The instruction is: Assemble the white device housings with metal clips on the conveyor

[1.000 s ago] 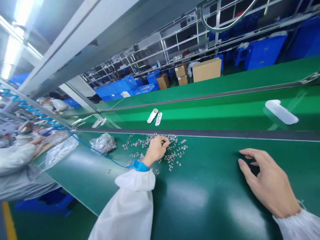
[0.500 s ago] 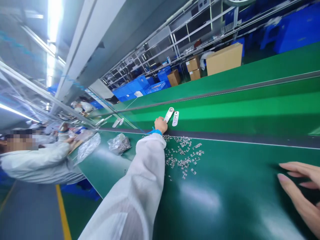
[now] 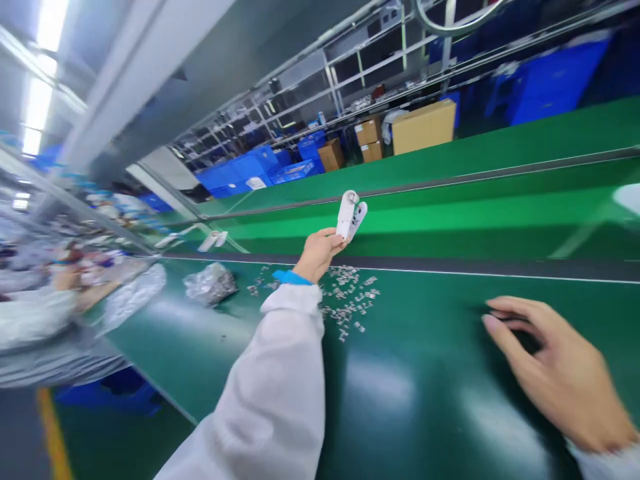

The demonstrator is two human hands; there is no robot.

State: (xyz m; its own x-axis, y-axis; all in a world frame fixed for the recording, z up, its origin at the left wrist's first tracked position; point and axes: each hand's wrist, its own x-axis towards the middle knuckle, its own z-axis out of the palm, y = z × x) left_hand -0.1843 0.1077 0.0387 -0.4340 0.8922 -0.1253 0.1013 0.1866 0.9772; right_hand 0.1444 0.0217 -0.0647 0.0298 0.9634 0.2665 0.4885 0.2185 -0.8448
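My left hand (image 3: 319,255) is closed on a white oblong plastic casing (image 3: 346,215), raised at the edge of the bright green conveyor belt (image 3: 450,217). A second white piece with dark openings (image 3: 359,217) stands beside it at an angle; whether the two are joined I cannot tell. Many small metal parts (image 3: 347,300) lie scattered on the dark green worktop (image 3: 410,400) below that hand. My right hand (image 3: 560,363) hovers low over the worktop on the right, fingers curved and thumb apart, with nothing visible in it.
A clear plastic bag of small parts (image 3: 211,285) lies left on the worktop. Further white pieces (image 3: 213,240) rest on the belt. A white object (image 3: 627,198) shows at the right edge. Co-workers sit on the left. Cardboard boxes (image 3: 424,127) and blue crates (image 3: 240,170) stand beyond.
My left hand has lifted the white casing with the second piece off the belt. My right hand has come further into view from the right. The view has shifted right.
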